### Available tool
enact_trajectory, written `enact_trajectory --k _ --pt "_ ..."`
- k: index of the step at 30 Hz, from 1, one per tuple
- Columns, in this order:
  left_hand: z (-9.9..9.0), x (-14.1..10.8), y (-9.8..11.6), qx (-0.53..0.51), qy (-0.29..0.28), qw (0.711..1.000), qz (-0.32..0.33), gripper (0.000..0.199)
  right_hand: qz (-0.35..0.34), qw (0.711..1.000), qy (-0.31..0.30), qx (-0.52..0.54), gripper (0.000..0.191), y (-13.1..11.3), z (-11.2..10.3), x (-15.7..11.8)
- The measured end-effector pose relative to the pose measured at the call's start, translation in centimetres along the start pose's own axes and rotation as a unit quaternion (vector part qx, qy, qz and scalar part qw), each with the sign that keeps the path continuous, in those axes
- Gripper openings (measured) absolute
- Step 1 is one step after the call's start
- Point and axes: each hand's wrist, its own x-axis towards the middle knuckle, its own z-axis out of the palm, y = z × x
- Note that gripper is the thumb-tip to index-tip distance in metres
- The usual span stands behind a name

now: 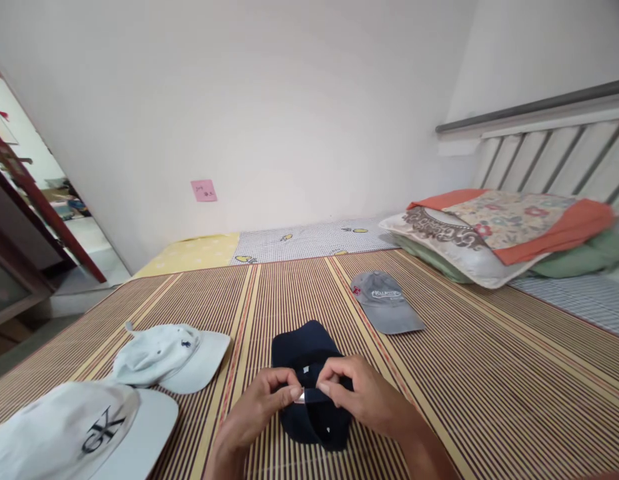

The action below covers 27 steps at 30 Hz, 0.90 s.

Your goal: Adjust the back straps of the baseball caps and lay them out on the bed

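A dark navy cap (309, 340) lies on the striped bamboo mat (469, 400), its brim pointing away and its inside and back strap facing up. My left hand (269, 400) pinches the strap beside a small shiny metal buckle (300, 397). From the other side, my right hand (356, 390) closes thumb and forefinger on the strap just right of the buckle. The fingertips of both hands are a short gap apart. The rest of the cap's crown rests on the mat between and below the hands.
Two pale caps, one light blue-white (159, 353) and one white with black letters (64, 427), lie at the left. A grey cap (386, 303) sits beyond my right hand. Pillows (524, 217) are stacked near the rail at the back right. A wall bounds the far side.
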Motion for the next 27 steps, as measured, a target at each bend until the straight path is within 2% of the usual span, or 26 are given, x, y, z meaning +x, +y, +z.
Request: enact_trajectory --k 5,13,17,23,27 --pt "-0.4 -0.1 -0.5 -0.024 0.017 1.000 0.006 0.044 0.021 0.999 0.006 0.027 0.017 1.1 -1.3 -0.1" --pt "-1.7 -0.6 -0.7 -0.021 0.031 0.999 0.022 0.045 0.085 0.996 0.000 -0.008 0.017 2.8 -2.1 -0.7" --pt "-2.3 -1.0 -0.7 -0.021 0.020 1.000 0.001 0.037 0.058 0.998 -0.018 0.036 0.012 3.5 -2.0 -0.4" --pt "-2.7 -1.3 -0.4 -0.011 0.026 0.999 -0.013 0.035 0.026 0.997 -0.016 0.066 0.025 4.3 -2.1 -0.1" --pt "-2.8 -1.4 -0.3 -0.001 0.039 0.999 -0.013 0.037 0.024 0.998 0.004 0.064 0.015 3.9 -2.5 -0.1"
